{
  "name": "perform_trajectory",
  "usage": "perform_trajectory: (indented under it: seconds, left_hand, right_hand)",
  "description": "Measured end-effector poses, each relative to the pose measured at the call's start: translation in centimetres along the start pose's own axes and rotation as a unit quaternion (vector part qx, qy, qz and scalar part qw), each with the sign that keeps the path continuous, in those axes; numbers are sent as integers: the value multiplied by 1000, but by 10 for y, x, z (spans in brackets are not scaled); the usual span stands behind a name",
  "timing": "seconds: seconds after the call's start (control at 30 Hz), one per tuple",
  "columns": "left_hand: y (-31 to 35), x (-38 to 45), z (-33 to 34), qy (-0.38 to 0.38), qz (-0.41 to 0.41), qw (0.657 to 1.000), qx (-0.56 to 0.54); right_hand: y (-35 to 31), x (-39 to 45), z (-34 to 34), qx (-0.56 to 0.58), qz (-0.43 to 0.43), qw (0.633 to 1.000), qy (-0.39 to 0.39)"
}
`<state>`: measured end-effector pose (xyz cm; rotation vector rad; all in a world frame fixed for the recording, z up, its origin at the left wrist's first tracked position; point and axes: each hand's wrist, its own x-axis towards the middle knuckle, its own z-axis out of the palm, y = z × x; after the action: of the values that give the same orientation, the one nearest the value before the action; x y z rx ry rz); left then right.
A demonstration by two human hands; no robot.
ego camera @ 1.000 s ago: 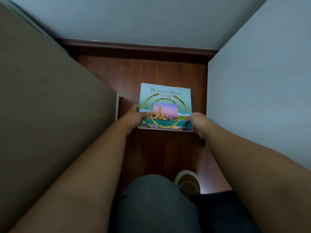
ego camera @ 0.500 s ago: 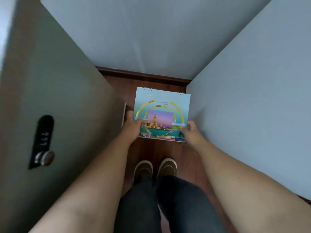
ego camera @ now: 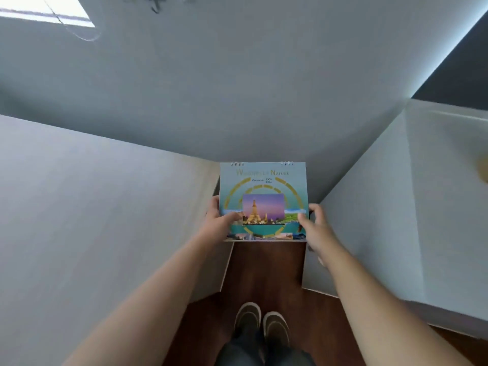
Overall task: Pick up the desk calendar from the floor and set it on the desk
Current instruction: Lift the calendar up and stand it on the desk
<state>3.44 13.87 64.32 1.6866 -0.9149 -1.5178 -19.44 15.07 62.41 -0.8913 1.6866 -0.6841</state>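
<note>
Pale grey painted wall [ego camera: 237, 88] fills the upper half of the head view; a bright rectangular patch [ego camera: 45, 11] sits at its top left corner, blurred.

Left: large flat pale wood-grain desk surface [ego camera: 92, 220], its near right corner ending beside the left forearm. Nothing visible resting on the part in frame.

Right: white box-like cabinet [ego camera: 369, 233] with a flat white top [ego camera: 443, 180]. A yellowish blurred shape [ego camera: 483, 167] lies on that top at the frame edge; cannot identify it.

Between the two furniture pieces: strip of dark reddish-brown wooden floor [ego camera: 266, 270]. Two dark slip-on shoes with pale rims [ego camera: 261, 323] stand side by side on it, dark trouser legs [ego camera: 264, 352] above them at the bottom edge.

Rectangular spiral-bound desk calendar with teal cover, gold ring design and a temple photo [ego camera: 264, 191]: held in the air over the floor gap, clear of the floor, level with the desk edge and between desk and cabinet. Cover faces the camera, wire binding at the top edge. Not on the desk.

Left hand [ego camera: 216, 223]: grasping the calendar's lower left edge, thumb across the cover front.

Right hand [ego camera: 314, 228]: gripping the lower right edge, thumb on the front, fingers curled round the side.
</note>
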Motion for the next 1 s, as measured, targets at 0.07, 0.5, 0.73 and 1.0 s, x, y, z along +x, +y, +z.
perform_trajectory:
  seconds: [0.07,0.5,0.73,1.0]
  left_hand:
    - [20,-19,-19,20,14,999,-37]
    - [55,-197,-153,222,127,944,-208]
    - [7,-298,-245,367,108,889,-251]
    - [-52,-384,-367,478,73,849,-213]
  right_hand:
    - [-31,-10,5,-10,-36,999,-11]
    - [-160,-110,112,-91,-187,948,-239]
    - [-182,-204,243,-145,-214,897,-358]
    - [-187,-300,401,-214,-257,828,-450]
